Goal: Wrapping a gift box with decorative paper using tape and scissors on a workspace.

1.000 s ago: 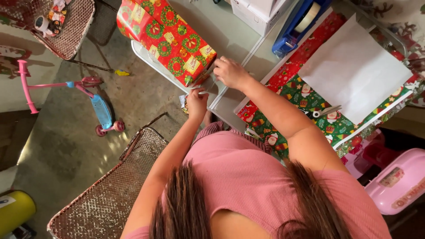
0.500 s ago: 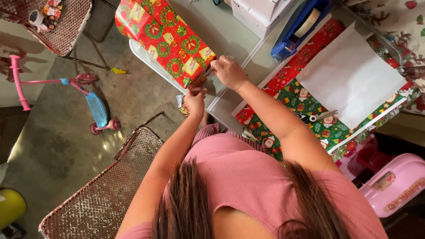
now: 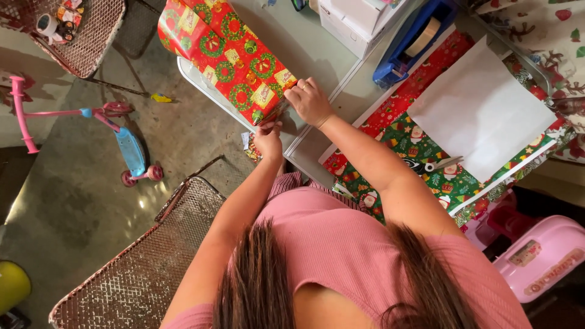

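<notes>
Head view, from the left: a pink and blue scooter (image 3: 91, 131) stands on the concrete floor, and a metal mesh chair (image 3: 140, 256) sits just below it, beside me. Next comes the wrapped box (image 3: 225, 58), covered in red paper with green wreaths, lying across the near-left corner of the grey table (image 3: 317, 45) and overhanging its edge. My left hand (image 3: 268, 139) is pinched closed on the folded flap at the box's near end, from below. My right hand (image 3: 309, 100) lies flat against that same end from the table side, fingers together, pressing the paper down. The two hands are close but not touching. I judge I am closing the end fold of the wrapping; the next move calls for holding the flap tight and fixing it with tape. Further right, a blue tape dispenser (image 3: 414, 42) sits near the table's edge. Right of that, a sheet of Christmas wrapping paper (image 3: 420, 146) is spread out, with scissors (image 3: 432, 164) lying on it.
</notes>
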